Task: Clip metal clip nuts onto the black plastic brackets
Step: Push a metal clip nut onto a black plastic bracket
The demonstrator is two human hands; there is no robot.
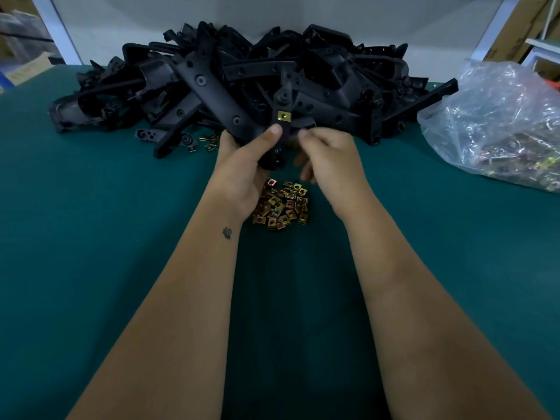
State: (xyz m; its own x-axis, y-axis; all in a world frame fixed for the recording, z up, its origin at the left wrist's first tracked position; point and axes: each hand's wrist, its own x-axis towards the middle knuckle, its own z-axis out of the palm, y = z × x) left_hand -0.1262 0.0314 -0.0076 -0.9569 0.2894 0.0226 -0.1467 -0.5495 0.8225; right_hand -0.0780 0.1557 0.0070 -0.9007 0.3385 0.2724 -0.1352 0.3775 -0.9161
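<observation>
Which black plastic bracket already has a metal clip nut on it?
The black plastic bracket held in the left hand; a gold clip nut sits on it.

Green table mat point(91, 237), white wall panel point(272, 13), cardboard boxes point(515, 28) at far right, blurred shelving point(21, 31) at far left

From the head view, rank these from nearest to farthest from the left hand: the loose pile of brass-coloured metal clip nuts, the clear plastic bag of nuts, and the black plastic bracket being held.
1. Black plastic bracket: gripped in the left hand itself.
2. Loose pile of brass-coloured metal clip nuts: on the green table, just right of the wrist.
3. Clear plastic bag of nuts: far right.
</observation>
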